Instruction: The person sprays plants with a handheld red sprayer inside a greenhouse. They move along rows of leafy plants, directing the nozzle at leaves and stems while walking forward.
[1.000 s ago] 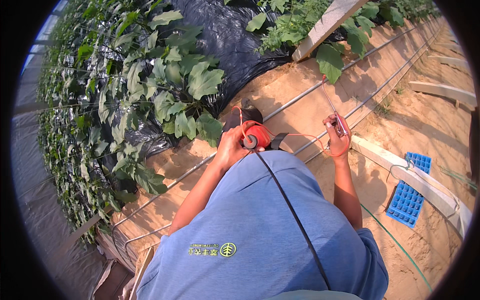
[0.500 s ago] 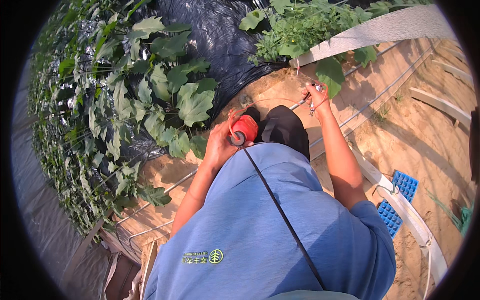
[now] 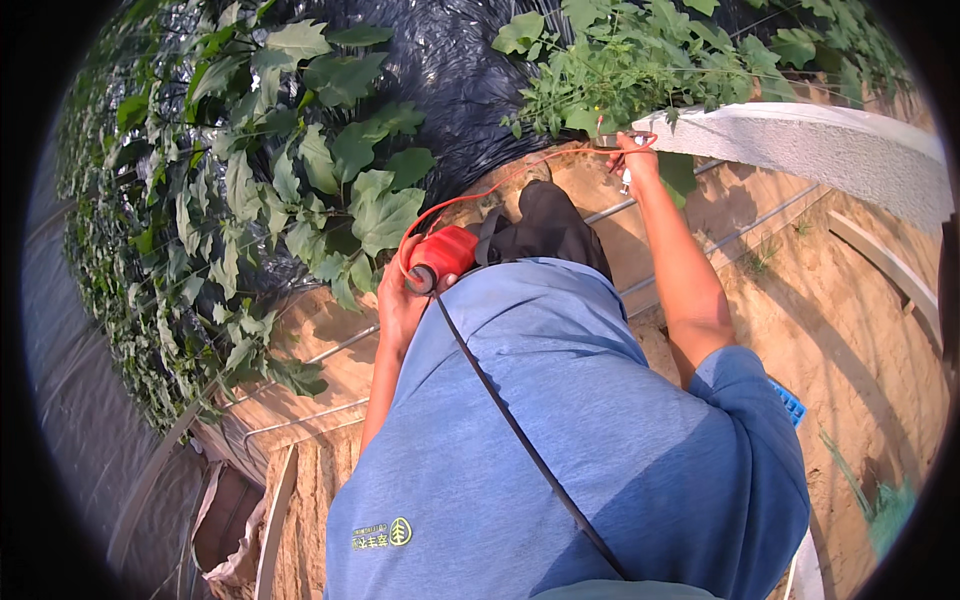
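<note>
My left hand [image 3: 393, 305] is closed around a red bottle [image 3: 446, 250] with a black round cap, held in front of my waist. From the cap a black strap [image 3: 500, 400] runs down across my blue shirt. A thin orange tube [image 3: 490, 190] leaves the bottle and arcs over to my right hand [image 3: 642, 166]. That hand, stretched forward, is closed on a small silver-and-white hand tool [image 3: 627, 181] with the tube looped about it. Its tip is too small to make out. Leafy green tomato-like plants [image 3: 640, 70] stand just beyond.
Broad-leaved plants [image 3: 345, 160] grow at the left beside black plastic film [image 3: 455, 80]. A pale curved beam [image 3: 820, 145] reaches in from the right, close to my right hand. Metal pipes [image 3: 745, 240] run along the sandy soil. A blue tray [image 3: 788, 402] shows behind my right sleeve.
My right hand with the tool has moved forward, nearer the plants and the pale beam's end. The bottle sits farther left, and the tube spans a longer arc. The whole view has shifted.
</note>
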`<action>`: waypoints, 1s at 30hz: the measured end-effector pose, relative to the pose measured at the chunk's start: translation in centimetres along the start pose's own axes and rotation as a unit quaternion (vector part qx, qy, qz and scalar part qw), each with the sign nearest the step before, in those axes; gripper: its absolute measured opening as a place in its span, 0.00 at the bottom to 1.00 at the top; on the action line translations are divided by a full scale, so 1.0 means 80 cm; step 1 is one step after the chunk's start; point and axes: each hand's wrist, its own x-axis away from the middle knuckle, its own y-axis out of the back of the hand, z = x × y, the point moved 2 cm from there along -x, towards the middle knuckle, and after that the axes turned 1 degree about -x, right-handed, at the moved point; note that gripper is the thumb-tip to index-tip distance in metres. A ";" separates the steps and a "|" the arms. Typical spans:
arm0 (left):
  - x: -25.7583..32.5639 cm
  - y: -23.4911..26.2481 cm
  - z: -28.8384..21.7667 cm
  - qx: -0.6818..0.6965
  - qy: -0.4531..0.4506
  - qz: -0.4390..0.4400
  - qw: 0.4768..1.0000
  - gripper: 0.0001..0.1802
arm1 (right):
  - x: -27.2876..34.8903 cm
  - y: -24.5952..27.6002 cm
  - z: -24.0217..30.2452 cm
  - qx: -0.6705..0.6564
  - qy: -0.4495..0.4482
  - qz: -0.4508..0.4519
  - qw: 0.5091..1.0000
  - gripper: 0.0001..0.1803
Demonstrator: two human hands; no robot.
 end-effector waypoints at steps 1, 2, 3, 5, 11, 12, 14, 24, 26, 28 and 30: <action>-0.007 -0.006 -0.005 0.025 0.005 0.001 1.000 0.49 | 0.001 0.004 0.001 0.001 -0.004 0.009 1.000 0.21; -0.014 -0.012 -0.011 0.050 0.010 0.003 0.999 0.49 | 0.002 0.008 0.003 0.001 -0.008 0.018 1.000 0.22; -0.021 -0.015 -0.018 0.013 -0.012 -0.003 1.000 0.49 | 0.003 0.009 0.004 -0.011 -0.009 0.000 1.000 0.21; -0.035 -0.023 -0.035 -0.074 -0.076 -0.020 0.994 0.49 | 0.008 0.013 0.011 -0.031 -0.005 0.032 0.999 0.18; -0.070 -0.045 -0.057 -0.087 -0.057 -0.001 0.995 0.50 | 0.017 0.019 0.023 -0.046 -0.029 0.042 0.998 0.13; -0.074 -0.047 -0.059 -0.090 -0.084 -0.006 0.992 0.50 | 0.017 0.020 0.025 -0.042 -0.036 0.038 0.998 0.12; -0.081 -0.053 -0.057 -0.031 -0.038 -0.014 0.999 0.51 | 0.017 0.021 0.028 -0.020 -0.040 0.036 0.998 0.14; -0.122 -0.020 -0.041 -0.038 -0.045 -0.116 0.992 0.52 | 0.012 -0.065 0.102 0.196 0.109 0.179 0.958 0.14; -0.138 -0.011 -0.027 0.001 -0.029 -0.150 0.988 0.51 | 0.000 -0.126 0.125 0.276 0.185 0.228 0.915 0.17; -0.157 0.003 -0.011 0.015 -0.027 -0.182 0.983 0.50 | -0.003 -0.198 0.149 0.291 0.277 0.319 0.858 0.19; -0.178 0.022 0.008 0.031 0.000 -0.214 0.976 0.49 | -0.001 -0.273 0.175 0.367 0.322 0.382 0.785 0.21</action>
